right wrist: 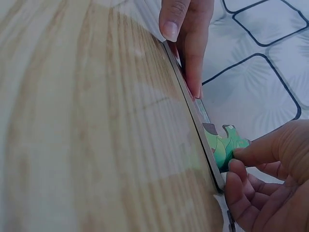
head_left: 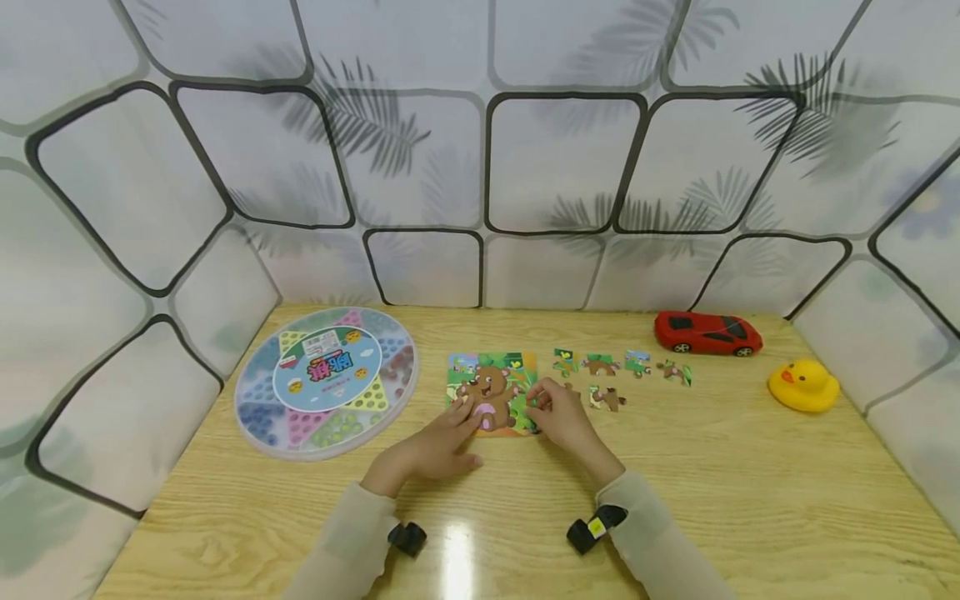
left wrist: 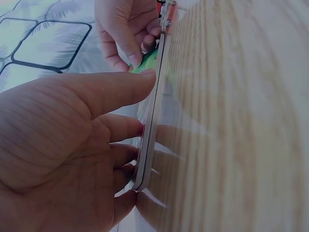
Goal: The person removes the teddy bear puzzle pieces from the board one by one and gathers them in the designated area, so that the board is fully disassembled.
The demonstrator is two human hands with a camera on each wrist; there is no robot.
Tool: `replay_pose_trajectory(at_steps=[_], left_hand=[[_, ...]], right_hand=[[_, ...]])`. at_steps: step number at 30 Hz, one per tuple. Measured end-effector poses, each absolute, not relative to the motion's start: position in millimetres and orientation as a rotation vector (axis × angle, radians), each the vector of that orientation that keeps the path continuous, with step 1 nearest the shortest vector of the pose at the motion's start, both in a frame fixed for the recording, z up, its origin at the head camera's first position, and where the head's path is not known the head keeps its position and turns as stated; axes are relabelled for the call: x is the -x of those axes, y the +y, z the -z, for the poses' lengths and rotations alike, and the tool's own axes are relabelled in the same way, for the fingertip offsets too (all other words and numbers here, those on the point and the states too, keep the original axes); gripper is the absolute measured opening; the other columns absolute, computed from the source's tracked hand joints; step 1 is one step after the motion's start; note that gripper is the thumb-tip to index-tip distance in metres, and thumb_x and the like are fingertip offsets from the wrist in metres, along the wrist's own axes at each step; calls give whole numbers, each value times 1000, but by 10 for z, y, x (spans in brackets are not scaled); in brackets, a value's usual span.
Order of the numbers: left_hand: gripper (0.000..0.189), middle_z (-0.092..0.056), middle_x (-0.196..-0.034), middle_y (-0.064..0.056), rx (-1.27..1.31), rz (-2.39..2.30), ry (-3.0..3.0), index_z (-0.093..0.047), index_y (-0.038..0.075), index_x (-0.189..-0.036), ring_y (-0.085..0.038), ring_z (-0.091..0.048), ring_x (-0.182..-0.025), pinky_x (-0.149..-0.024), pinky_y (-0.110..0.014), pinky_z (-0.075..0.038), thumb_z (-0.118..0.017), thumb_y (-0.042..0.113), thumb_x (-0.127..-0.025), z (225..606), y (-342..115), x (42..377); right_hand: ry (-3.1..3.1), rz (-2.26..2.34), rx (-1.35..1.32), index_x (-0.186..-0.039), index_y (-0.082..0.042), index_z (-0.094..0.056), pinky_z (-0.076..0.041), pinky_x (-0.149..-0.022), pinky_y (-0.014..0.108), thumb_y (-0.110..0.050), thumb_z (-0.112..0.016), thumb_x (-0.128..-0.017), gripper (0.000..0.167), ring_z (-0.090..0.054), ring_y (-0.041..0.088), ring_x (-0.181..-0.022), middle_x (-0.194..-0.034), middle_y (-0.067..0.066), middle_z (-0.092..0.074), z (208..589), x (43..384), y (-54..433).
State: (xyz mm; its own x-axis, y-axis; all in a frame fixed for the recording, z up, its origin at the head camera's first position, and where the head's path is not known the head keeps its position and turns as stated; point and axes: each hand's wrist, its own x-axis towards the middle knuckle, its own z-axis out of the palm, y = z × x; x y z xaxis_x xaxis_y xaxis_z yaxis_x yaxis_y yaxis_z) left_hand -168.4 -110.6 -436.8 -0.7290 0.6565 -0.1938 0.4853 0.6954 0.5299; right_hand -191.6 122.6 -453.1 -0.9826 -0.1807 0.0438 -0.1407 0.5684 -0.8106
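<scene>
A bear jigsaw puzzle (head_left: pixel 491 385) lies flat on the wooden table in a thin board. My left hand (head_left: pixel 440 439) rests its fingertips on the puzzle's lower left part, fingers fairly straight. In the left wrist view its thumb (left wrist: pixel 128 88) is out along the board's near edge. At the puzzle's right side, my right hand (head_left: pixel 564 419) pinches a green puzzle piece (right wrist: pixel 223 149) between thumb and fingers. The right wrist view has that piece tilted up at the board edge, partly hidden by the fingertips.
Several loose puzzle pieces (head_left: pixel 602 365) lie right of the board, one partly behind the right hand. A round Chinese checkers box (head_left: pixel 327 371) is on the left. On the right sit a red toy car (head_left: pixel 707 333) and a yellow rubber duck (head_left: pixel 805 386). Patterned fabric walls enclose the table.
</scene>
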Motion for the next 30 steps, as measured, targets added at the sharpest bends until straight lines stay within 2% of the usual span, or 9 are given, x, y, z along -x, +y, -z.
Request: replay_pose_trajectory(at_steps=[8,15,30], left_hand=[[69,-7,-154,-26,-906,-645,2536,-25,-3,-147,-38,-4,-143,-113,-50,-16,-57,29,-95,4365,-1119,1686],[68,-7,-155,-25,-911,-644,2537,-24,-2,-147,-37,-3,-143,-114,-50,-15,-57,28,-95,4388,-1128,1690],[67,-6,-154,-26,-904,-655,2524,-25,-3,-147,-37,-2,-143,-114,-49,-15,-57,25,-95,4345,-1120,1675]], right_hand=[[2655,1514,269,-97,-2,-57,-46,-47,22,1,-60,-89,9,-55,14,-54,-71,4,-53,4550,1917,1248],[2607,1544,190,-98,-2,-58,-42,-46,21,-2,-58,-91,7,-55,14,-54,-74,7,-56,4563,1923,1253],[2481,1637,119,-101,2,-57,-50,-53,25,-3,-57,-93,10,-54,14,-56,-74,6,-55,4543,1906,1297]])
